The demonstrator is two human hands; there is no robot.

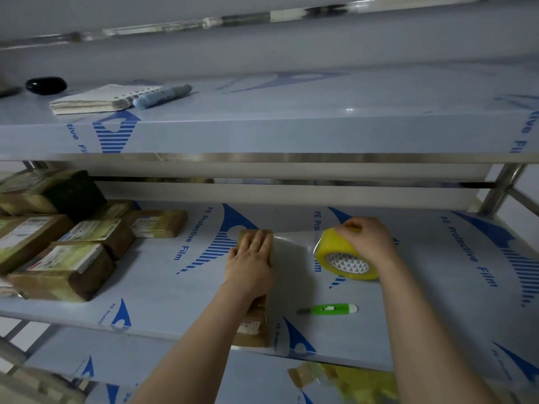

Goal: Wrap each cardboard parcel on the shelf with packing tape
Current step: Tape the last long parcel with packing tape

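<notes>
A long brown cardboard parcel (254, 322) lies on the middle shelf (163, 287), running from the front edge back. My left hand (250, 258) presses flat on its far end, fingers straight. My right hand (368, 239) grips a yellow roll of clear packing tape (339, 255) to the right. A clear strip of tape (294, 240) stretches from the roll to the parcel's far end. A green utility knife (331, 309) lies on the shelf in front of the roll.
Several taped and labelled parcels (64, 243) are stacked at the left of the middle shelf. The upper shelf holds a notepad (99, 99), a blue marker (162, 96) and a black object (46, 85). Crumpled tape (344, 377) lies on the lower shelf.
</notes>
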